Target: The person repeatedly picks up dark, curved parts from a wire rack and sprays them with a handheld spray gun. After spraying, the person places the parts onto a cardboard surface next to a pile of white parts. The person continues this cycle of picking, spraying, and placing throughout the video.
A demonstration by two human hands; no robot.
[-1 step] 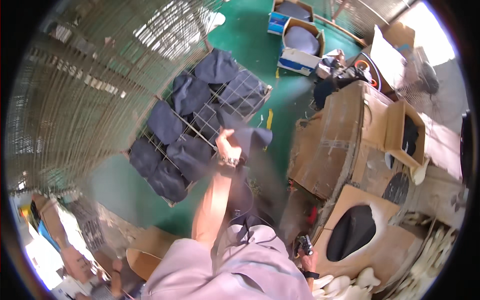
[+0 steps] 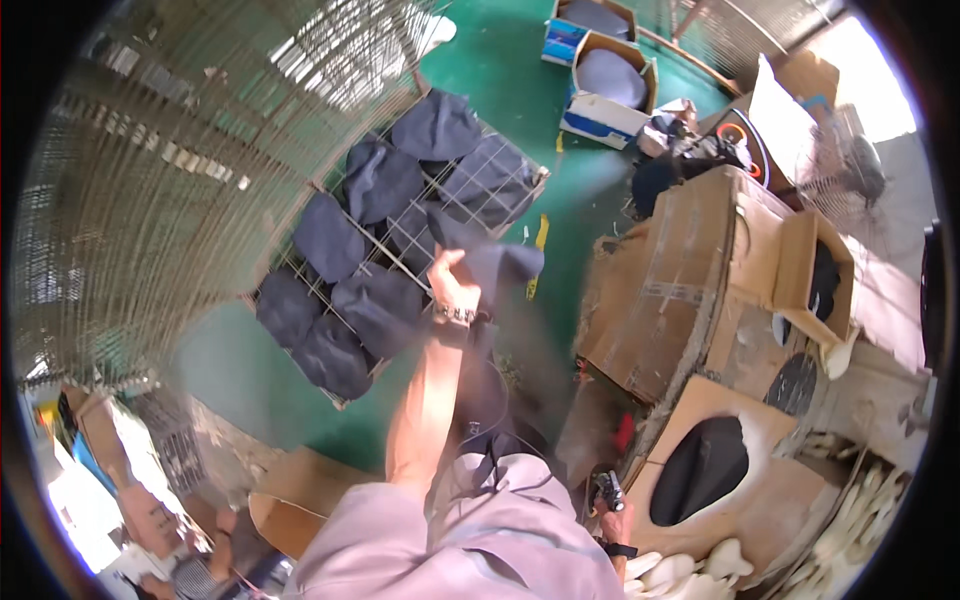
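Note:
My left hand (image 2: 455, 287), with a bracelet at the wrist, reaches forward and is closed on a dark grey cloth piece (image 2: 512, 263). The cloth hangs off to the right of my fingers and is partly blurred. Just beyond and to the left, a wire rack (image 2: 385, 240) bears several similar rounded dark grey cloth pieces (image 2: 383, 182). Low at my right side, my right hand (image 2: 615, 522), a black band on its wrist, is closed around a small black-and-silver tool (image 2: 607, 488); its exact kind does not show.
At right, a large cardboard box (image 2: 650, 290) stands beside a board with a black oval piece (image 2: 702, 470) on it. Open boxes (image 2: 602, 118) sit on the green floor ahead. A slatted rack (image 2: 170, 220) rises at left. Another person's arm (image 2: 222, 550) shows at lower left.
The view has shifted very slightly. Both hands keep their hold, and the cloth piece sits almost where it was.

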